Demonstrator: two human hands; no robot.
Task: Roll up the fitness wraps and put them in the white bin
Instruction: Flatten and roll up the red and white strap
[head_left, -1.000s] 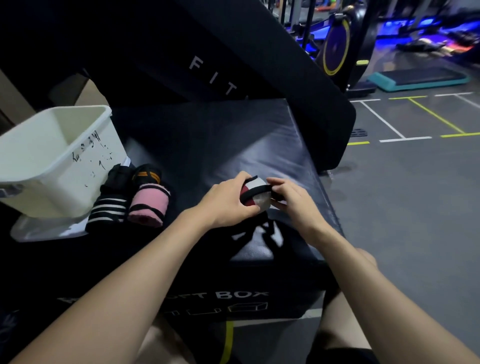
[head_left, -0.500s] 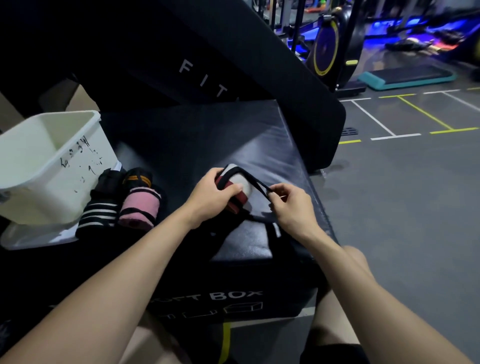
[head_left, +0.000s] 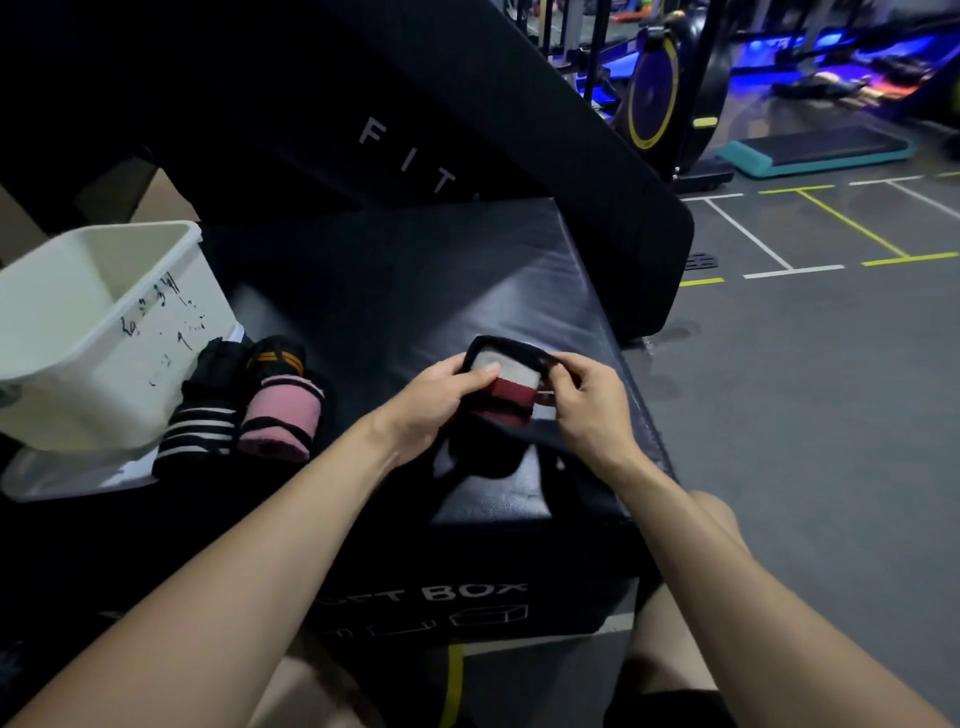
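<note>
Holding the half-rolled red, grey and black fabric wrap between both hands, left hand gripping, right hand pinching its strap, well right of the white plastic bin.

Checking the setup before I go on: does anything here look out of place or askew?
The white bin sits tilted, one side propped on a flat lid. Three rolled wraps lie outside against it, not in. Both hands hold the red and grey wrap.
</note>
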